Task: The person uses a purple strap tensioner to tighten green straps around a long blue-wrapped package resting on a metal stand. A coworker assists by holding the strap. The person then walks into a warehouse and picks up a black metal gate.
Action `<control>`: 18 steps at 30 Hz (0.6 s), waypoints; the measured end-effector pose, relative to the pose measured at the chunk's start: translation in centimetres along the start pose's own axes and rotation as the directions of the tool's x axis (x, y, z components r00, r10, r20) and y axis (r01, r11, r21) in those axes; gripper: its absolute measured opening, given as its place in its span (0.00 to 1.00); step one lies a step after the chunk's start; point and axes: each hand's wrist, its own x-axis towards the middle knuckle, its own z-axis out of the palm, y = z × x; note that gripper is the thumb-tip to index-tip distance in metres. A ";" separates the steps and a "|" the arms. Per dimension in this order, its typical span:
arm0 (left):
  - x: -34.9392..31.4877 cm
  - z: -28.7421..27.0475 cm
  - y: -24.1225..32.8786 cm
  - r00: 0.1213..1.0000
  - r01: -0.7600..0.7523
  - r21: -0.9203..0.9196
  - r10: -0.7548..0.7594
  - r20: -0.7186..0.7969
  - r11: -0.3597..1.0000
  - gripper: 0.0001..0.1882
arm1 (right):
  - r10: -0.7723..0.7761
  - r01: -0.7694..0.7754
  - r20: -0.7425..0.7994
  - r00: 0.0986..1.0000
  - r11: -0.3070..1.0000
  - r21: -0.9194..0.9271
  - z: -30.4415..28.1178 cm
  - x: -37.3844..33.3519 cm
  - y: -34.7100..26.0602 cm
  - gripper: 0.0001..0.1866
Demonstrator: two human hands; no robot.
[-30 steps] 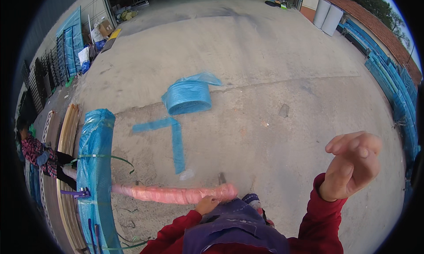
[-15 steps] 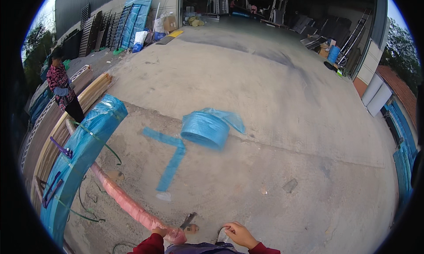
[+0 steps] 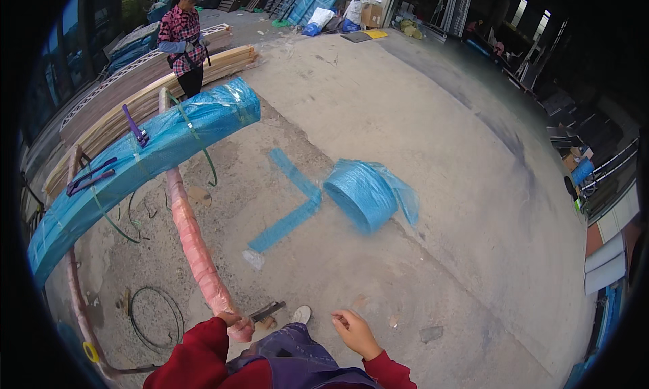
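Observation:
My left hand [image 3: 230, 319] is closed on the near end of a long bar wrapped in pink film [image 3: 197, 254]. Beside it is a dark, narrow tool or bracket [image 3: 268, 312] whose kind I cannot tell. My right hand [image 3: 356, 333] hangs over the concrete, fingers loosely bent, nothing visible in it. Across the far part of the bar lies a long bundle in blue plastic film [image 3: 169, 127], tied with green straps. Purple-handled tools [image 3: 136, 127] rest on the bundle. A large roll of blue film [image 3: 362, 196] lies ahead, near a blue strip [image 3: 287, 220] on the ground.
At the far left a person [image 3: 182, 41] in a checked shirt stands by stacked long boards [image 3: 223, 63]. A coil of dark strap [image 3: 155, 318] lies to my left, near a second bar [image 3: 76, 291] with a yellow tape roll [image 3: 90, 352]. Bags [image 3: 319, 20] lean by the wall.
My view has turned left, so the bundle and roll appear farther right and the person nearer the middle. My left hand stays at the bar's end; my right hand remains free.

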 end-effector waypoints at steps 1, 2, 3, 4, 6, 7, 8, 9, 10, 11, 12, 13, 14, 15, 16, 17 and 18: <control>-0.7 -0.3 1.2 0.999 0.051 -0.039 -0.051 -0.004 0.998 0.35 | -0.021 0.022 0.067 0.998 1.000 -0.004 0.4 1.6 -0.6 0.12; -0.7 -0.3 1.4 0.996 0.086 -0.076 -0.087 -0.002 0.993 0.36 | -0.051 0.051 0.149 0.988 0.999 -0.001 0.8 3.0 -1.2 0.12; -0.2 0.3 1.2 0.995 0.096 -0.102 -0.096 0.001 0.990 0.36 | -0.093 0.094 0.211 0.973 0.996 0.005 1.2 4.8 -2.0 0.12; 0.2 1.3 0.9 0.994 0.109 -0.128 -0.108 0.013 0.986 0.36 | -0.131 0.132 0.271 0.953 0.991 0.015 1.6 6.5 -2.4 0.12; 1.5 3.7 0.3 0.992 0.122 -0.174 -0.116 0.041 0.977 0.37 | -0.115 0.121 0.338 0.934 0.993 0.004 1.9 9.4 -1.8 0.12; 2.5 4.2 0.2 0.992 0.123 -0.187 -0.115 0.057 0.975 0.37 | -0.104 0.114 0.362 0.926 0.993 -0.008 1.7 11.0 -1.4 0.12; 3.7 4.4 0.9 0.992 0.114 -0.180 -0.102 0.074 0.977 0.38 | -0.082 0.114 0.357 0.930 0.991 -0.069 0.9 12.8 -1.1 0.12; 4.0 4.8 0.5 0.990 0.123 -0.187 -0.108 0.090 0.975 0.38 | -0.061 0.111 0.376 0.925 0.987 -0.113 0.3 14.2 -1.0 0.12; 4.6 5.2 0.6 0.988 0.131 -0.193 -0.113 0.102 0.972 0.38 | -0.039 0.109 0.392 0.919 0.981 -0.158 -0.4 15.6 -1.1 0.12; 5.3 4.9 0.9 0.988 0.131 -0.185 -0.112 0.110 0.974 0.38 | -0.029 0.101 0.388 0.921 0.981 -0.166 -1.2 17.0 -1.2 0.12; 5.8 4.8 1.2 0.987 0.131 -0.175 -0.112 0.112 0.976 0.39 | -0.029 0.104 0.387 0.922 0.979 -0.173 -2.0 18.8 -1.4 0.12; 6.3 4.9 1.1 0.986 0.141 -0.170 -0.124 0.109 0.975 0.39 | -0.026 0.106 0.395 0.918 0.978 -0.182 -2.8 20.4 -1.6 0.12; 7.3 4.9 0.6 0.984 0.159 -0.152 -0.143 0.108 0.976 0.39 | -0.034 0.119 0.391 0.920 0.973 -0.197 -3.4 22.1 -1.6 0.12; 8.3 4.4 -0.1 0.980 0.185 -0.127 -0.174 0.097 0.975 0.40 | -0.045 0.133 0.384 0.922 0.969 -0.206 -3.8 24.1 -1.5 0.12; 8.8 4.1 -1.1 0.971 0.235 -0.105 -0.228 0.075 0.966 0.40 | -0.069 0.163 0.400 0.914 0.965 -0.207 -3.6 26.1 -1.5 0.12; 9.0 1.8 0.0 0.954 0.300 -0.180 -0.298 0.038 0.937 0.37 | -0.064 0.148 0.391 0.918 0.971 -0.188 -3.4 28.0 -1.5 0.12; 8.4 -2.3 2.9 0.934 0.348 -0.244 -0.357 0.011 0.905 0.35 | -0.047 0.120 0.368 0.929 0.977 -0.177 -3.3 29.8 -1.4 0.13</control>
